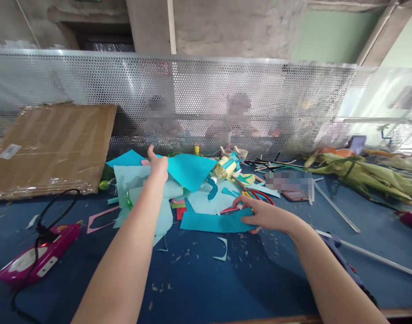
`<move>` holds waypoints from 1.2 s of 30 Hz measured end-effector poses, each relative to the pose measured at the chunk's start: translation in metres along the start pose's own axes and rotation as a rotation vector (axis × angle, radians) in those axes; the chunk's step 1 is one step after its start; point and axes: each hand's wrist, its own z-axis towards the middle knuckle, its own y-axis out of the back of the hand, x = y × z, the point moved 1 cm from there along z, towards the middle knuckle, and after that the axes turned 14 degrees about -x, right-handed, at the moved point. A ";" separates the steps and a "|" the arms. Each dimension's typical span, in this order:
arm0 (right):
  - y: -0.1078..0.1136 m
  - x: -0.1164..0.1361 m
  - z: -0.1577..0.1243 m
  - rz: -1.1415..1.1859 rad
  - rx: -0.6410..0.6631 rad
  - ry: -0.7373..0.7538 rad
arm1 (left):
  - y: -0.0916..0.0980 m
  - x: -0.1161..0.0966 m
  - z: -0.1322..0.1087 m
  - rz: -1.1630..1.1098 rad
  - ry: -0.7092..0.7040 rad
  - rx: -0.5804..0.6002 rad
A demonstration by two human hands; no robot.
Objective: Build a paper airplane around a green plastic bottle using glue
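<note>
My left hand [158, 164] reaches over the pile with its thumb raised. It is closed at the edge of a bright blue sheet [194, 168], which looks like felt or craft paper and is lifted above paler sheets [128, 173]. Closer to me, my right hand [260, 211] pinches the right end of a bright blue strip [212, 222] that lies near the table surface. Just behind the right hand are scissors [265, 196] with red handles, partly hidden. A plastic bottle with a yellow label [226, 166] lies on its side between the sheets.
A pink power strip [40, 254] with a black cable sits at left, before a cardboard sheet [53, 148]. To the right are a phone [295, 194], corn husks [361, 175], glue sticks [337, 207] and a dark blue glue gun [347, 265]. Perforated metal panels [199, 90] stand behind.
</note>
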 end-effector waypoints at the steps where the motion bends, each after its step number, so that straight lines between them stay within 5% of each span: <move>1: 0.000 0.001 -0.002 -0.023 0.047 0.042 | -0.002 0.000 -0.002 0.005 -0.001 -0.030; 7: -0.002 0.001 -0.006 -0.106 0.240 0.152 | -0.003 0.000 -0.001 -0.034 -0.022 -0.125; 12: -0.002 0.005 -0.009 -0.113 0.255 0.189 | 0.020 -0.010 0.017 -0.105 -0.012 -0.257; 16: -0.004 0.004 -0.008 -0.140 0.263 0.186 | 0.033 -0.011 0.022 -0.128 0.130 -0.309; 21: -0.005 0.005 -0.008 -0.143 0.248 0.198 | 0.022 0.000 0.013 -0.135 0.317 -0.183; 25: -0.005 0.008 -0.010 -0.201 0.212 0.214 | 0.016 -0.004 0.014 -0.178 0.320 -0.093; 36: -0.008 0.007 -0.008 -0.239 0.173 0.233 | 0.049 -0.017 0.033 -0.153 0.225 -0.051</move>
